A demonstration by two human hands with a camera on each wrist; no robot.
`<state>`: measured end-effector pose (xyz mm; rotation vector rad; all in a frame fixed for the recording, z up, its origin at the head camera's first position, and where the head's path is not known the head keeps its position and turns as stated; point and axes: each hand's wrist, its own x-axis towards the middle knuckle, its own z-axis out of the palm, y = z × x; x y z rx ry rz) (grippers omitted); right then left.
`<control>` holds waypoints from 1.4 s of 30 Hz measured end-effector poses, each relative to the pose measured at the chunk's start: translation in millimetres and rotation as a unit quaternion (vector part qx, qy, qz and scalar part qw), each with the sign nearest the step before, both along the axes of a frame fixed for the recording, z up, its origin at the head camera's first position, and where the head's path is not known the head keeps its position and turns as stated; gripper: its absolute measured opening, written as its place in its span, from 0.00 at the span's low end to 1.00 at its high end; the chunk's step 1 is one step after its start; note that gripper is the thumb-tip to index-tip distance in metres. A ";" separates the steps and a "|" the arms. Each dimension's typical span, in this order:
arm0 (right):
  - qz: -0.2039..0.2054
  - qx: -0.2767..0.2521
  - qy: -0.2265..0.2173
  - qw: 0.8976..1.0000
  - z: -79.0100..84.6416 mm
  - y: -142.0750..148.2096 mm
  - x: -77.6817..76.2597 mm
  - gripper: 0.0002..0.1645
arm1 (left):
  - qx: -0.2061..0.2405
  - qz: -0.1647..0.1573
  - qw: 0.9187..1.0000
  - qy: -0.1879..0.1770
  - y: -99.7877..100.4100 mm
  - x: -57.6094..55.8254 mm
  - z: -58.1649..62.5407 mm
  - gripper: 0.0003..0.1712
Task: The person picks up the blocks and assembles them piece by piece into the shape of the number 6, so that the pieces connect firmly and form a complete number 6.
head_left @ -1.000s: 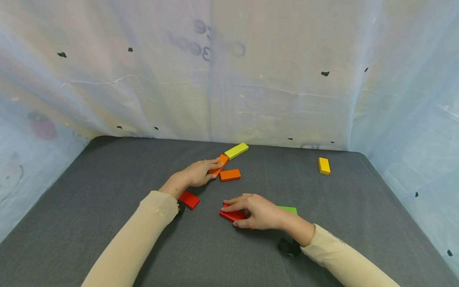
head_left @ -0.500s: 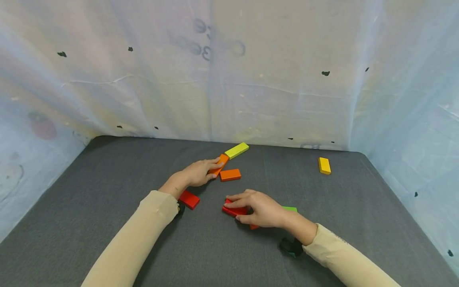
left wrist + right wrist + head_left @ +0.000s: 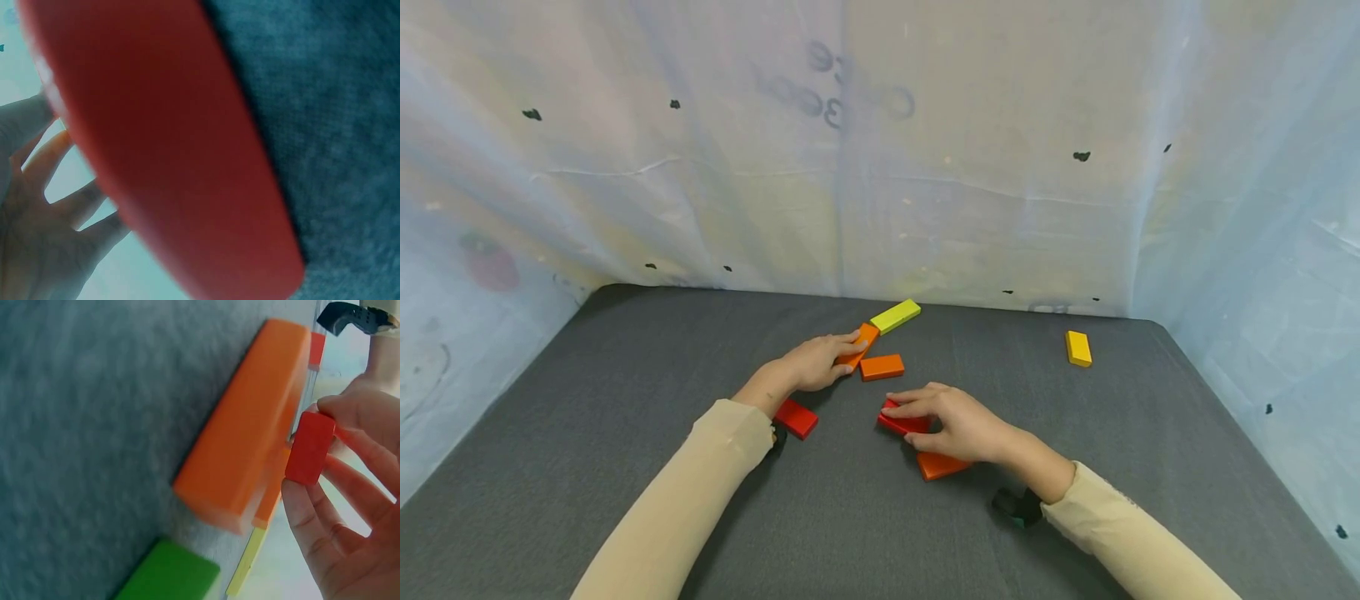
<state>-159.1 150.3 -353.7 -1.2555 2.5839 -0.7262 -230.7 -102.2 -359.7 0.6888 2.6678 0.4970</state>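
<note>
My left hand [image 3: 814, 362] reaches across the table and grips an orange block [image 3: 867, 335] between thumb and fingers. In the left wrist view its fingers are partly hidden by a red block [image 3: 169, 150] close to the camera; the head view shows that same red block [image 3: 797, 419] beside my left wrist. My right hand [image 3: 962, 422] pinches another red block [image 3: 904, 422] by its sides, thumb nearest me. The right wrist view shows this held red block [image 3: 310, 449] end-on. An orange-red block [image 3: 942, 466] lies beneath my right palm.
A second orange block [image 3: 882, 367] lies right of the left fingers. A lime-yellow block [image 3: 896, 317] touches or nearly meets the gripped one's far end. A yellow block [image 3: 1078, 348] lies far right, and a green block [image 3: 169, 575] near my right hand. Plastic sheeting [image 3: 962, 208] walls the table.
My right hand has carried the red block away from me and slightly right, exposing the orange-red block and covering the green one in the head view. The left hand has stayed put.
</note>
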 end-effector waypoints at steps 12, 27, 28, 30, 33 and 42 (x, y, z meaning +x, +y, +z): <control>-0.022 -0.012 -0.009 1.000 3.4 11.0 -11.7 0.25 | -0.003 -0.001 1.000 0.002 -0.1 0.2 -0.1 0.30; -0.043 0.001 -0.015 0.999 4.2 19.5 -27.5 0.24 | 0.004 0.000 1.000 0.001 -0.6 1.1 0.0 0.30; -0.045 0.003 -0.015 0.999 4.1 20.0 -28.3 0.24 | 0.004 0.000 1.000 0.001 -0.7 1.2 -0.2 0.30; -0.050 0.008 -0.018 0.999 3.9 20.7 -29.9 0.24 | 0.003 0.000 1.000 0.000 -0.6 1.2 -0.7 0.30; -0.058 0.012 -0.021 0.998 3.4 21.9 -32.9 0.25 | 0.001 0.000 1.000 0.003 -0.3 1.2 -1.9 0.30; -0.048 0.016 -0.019 0.999 4.8 21.1 -47.0 0.24 | 0.000 0.000 1.000 0.008 -0.4 0.9 -2.9 0.30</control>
